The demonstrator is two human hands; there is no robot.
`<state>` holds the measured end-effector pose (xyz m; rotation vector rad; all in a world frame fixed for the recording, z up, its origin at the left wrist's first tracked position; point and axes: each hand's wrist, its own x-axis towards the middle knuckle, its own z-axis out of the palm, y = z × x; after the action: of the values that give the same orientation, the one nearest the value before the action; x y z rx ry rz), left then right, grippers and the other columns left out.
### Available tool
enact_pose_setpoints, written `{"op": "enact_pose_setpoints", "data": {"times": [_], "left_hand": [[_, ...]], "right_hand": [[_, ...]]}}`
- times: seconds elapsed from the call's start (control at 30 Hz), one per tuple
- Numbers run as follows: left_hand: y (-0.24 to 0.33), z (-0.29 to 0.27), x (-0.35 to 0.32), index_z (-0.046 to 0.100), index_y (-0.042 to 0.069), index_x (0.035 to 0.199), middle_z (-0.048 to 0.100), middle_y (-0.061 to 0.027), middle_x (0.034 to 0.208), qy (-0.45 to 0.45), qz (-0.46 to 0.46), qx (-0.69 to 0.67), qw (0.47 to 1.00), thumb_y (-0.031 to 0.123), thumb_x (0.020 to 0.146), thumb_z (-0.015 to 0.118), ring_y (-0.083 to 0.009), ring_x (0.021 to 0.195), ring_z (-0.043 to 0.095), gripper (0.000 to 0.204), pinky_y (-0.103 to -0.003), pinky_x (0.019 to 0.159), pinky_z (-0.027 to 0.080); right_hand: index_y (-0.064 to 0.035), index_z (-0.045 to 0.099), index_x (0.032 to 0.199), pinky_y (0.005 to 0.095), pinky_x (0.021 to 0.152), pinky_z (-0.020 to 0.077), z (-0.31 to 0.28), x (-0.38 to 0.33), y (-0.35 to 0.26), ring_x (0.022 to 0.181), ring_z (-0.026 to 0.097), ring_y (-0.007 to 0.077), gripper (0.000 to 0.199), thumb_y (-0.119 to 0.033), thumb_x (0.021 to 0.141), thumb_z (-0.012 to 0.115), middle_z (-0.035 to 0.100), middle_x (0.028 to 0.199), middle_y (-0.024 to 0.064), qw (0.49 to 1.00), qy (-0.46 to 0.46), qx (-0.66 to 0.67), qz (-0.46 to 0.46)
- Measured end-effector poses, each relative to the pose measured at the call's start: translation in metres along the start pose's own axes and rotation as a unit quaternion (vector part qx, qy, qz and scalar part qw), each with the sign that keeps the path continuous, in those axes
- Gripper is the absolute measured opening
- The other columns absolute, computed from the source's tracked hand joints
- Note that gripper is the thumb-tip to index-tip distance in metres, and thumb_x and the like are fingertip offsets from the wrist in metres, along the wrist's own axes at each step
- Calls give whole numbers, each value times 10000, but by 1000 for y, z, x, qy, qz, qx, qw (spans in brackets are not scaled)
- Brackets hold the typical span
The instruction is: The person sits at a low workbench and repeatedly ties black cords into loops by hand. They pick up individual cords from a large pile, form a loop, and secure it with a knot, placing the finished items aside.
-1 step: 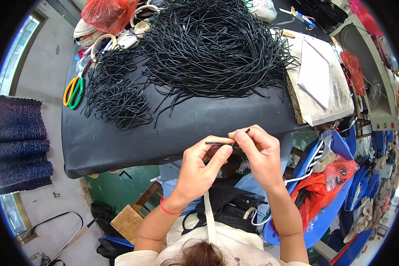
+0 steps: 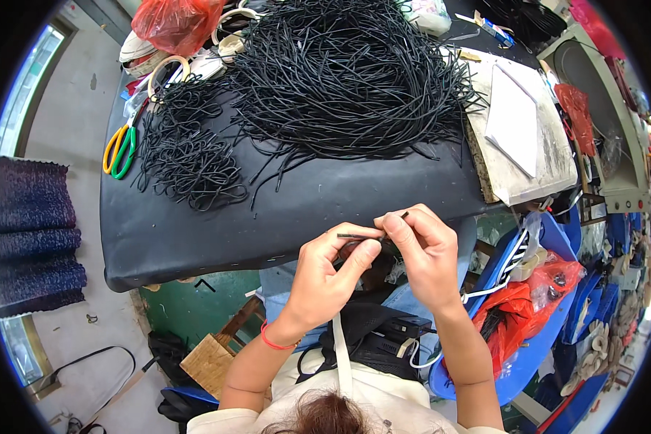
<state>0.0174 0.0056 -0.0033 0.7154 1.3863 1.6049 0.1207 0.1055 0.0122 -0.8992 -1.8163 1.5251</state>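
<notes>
Both hands met just below the near edge of the table (image 2: 195,239), pinching one short black cord (image 2: 358,235) between them. The left hand (image 2: 325,278) closed thumb and forefinger on its left end; the right hand (image 2: 427,249) gripped the other end, apparently bending it. A small heap of looped cords (image 2: 188,155) lay finished to the left, while the far larger pile of straight cords (image 2: 347,72) remained, so most work was left. The cord looked thin, matte and springy.
</notes>
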Motion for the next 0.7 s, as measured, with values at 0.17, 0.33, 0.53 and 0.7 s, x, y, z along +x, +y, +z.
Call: {"op": "enact_pose_setpoints", "data": {"times": [0.17,0.33,0.53,0.7], "left_hand": [[0,0,5,619,-27,932,588,-53,718,-47,64,131,988,50,816,619,-55,609,508,140,-207,532,412],[0,-6,12,621,-3,961,607,-6,762,-53,-56,-87,993,105,848,619,-35,672,509,156,-189,598,426],[2,1,12,599,-9,864,599,10,738,-50,-62,-64,995,135,860,605,-33,670,511,144,-194,591,429],[-2,29,14,586,-53,888,628,-52,768,134,253,368,885,93,881,553,-87,677,573,150,-237,589,478]], "right_hand": [[22,620,737,253,541,412,-3,2,4,611,535,142,98,-59,781,654,581,681,85,970,62,-186,-146],[-20,609,856,222,532,384,-8,0,-3,613,496,62,177,-194,876,588,560,668,3,984,33,113,130],[-37,467,681,239,473,312,0,-7,7,557,377,47,268,-176,877,585,464,629,-6,1000,9,5,21],[-8,453,666,242,477,324,12,3,4,515,356,70,259,-108,838,620,430,567,31,974,133,-151,-101]]}}
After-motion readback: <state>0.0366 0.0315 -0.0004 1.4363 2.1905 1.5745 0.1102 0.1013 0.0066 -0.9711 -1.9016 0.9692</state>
